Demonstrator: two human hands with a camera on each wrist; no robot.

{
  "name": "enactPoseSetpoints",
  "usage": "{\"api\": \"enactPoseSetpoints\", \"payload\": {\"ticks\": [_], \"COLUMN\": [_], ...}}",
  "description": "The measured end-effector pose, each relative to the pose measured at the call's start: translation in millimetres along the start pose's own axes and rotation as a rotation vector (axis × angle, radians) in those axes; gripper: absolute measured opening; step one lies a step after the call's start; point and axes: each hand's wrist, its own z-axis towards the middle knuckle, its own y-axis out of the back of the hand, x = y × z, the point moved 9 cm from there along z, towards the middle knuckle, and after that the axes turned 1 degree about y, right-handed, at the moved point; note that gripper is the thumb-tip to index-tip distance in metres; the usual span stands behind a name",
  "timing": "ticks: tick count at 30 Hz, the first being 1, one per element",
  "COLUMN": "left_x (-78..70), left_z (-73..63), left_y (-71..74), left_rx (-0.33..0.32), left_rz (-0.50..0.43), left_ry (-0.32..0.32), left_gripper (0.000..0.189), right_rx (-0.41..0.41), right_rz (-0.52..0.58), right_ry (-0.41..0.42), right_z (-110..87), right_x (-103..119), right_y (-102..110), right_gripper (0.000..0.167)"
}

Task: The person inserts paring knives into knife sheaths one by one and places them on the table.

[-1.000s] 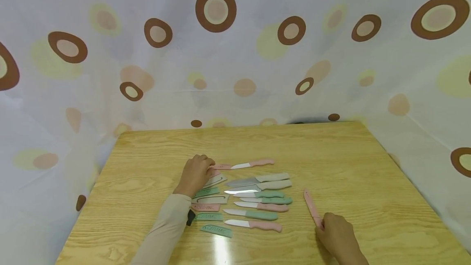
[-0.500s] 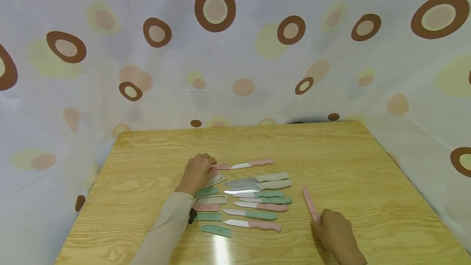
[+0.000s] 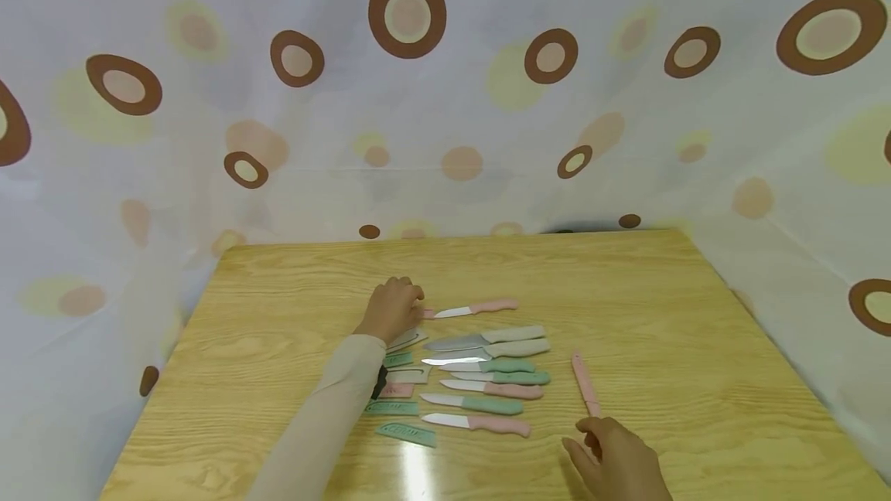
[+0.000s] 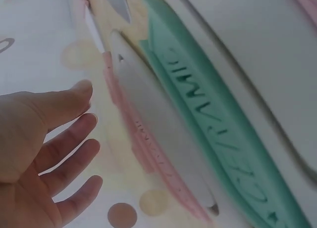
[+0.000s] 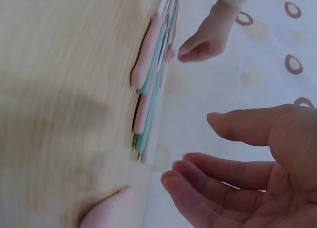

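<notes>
Sheathed pink knife [image 3: 585, 383] just beyond right hand [image 3: 618, 461].

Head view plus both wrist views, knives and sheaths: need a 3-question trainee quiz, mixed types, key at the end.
1. Multiple choice. In the head view, the farthest bare knife is: A) green-handled, B) white-handled, C) pink-handled.
2. True or false. The right hand is gripping a knife.
3. Fill in the blank. In the left wrist view, the lettering on the green sheath reads ____.

Key:
1. C
2. False; the right wrist view shows nothing in its grasp.
3. CERAMIC
</notes>
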Motion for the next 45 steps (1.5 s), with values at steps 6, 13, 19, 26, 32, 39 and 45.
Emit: {"api": "enactPoseSetpoints", "payload": {"ticks": [6,13,19,26,32,39,45], "left_x": [3.3,6.3,5.8,7.1,7.7,-1.0,-6.5], "left_z": [1.9,0.1,1.3,1.0,-4.3,-17.5,-29.1], "left_y": [-11.3,-16.3,-18.8,-21.6,-10.0,24.3,44.5], "left_rx": [0.037,0.03,0.022,0.021,-0.02,-0.17,-0.226], "left_rz": [0.0,-0.002,0.012,0.042,0.038,-0.071,-0.232], "left_ry": [0.023,0.054,0.051,0.04,0.036,-0.043,-0.085], "left_gripper": [0.024,0.017,0.013,0.02,0.022,0.019,0.021], "right_rx": [0.066,0.108,0.2,0.214,0.076,-0.098,-0.304], "right_rz": [0.036,0.092,0.11,0.13,0.091,0.024,-0.038], "right_ry": [-0.064,-0.02,-0.011,0.054,0.145,0.199,0.406], "right_z": [-17.6,-28.2,-27.4,-25.8,-20.6,4.0,26.9], "right_x": [-6,-10,-13,-3,13,39,77], "right_y": [-20,-34,-45,-48,-26,14,39], "right_gripper": [0.028,0.043,0.046,0.043,0.035,0.029,0.036]}}
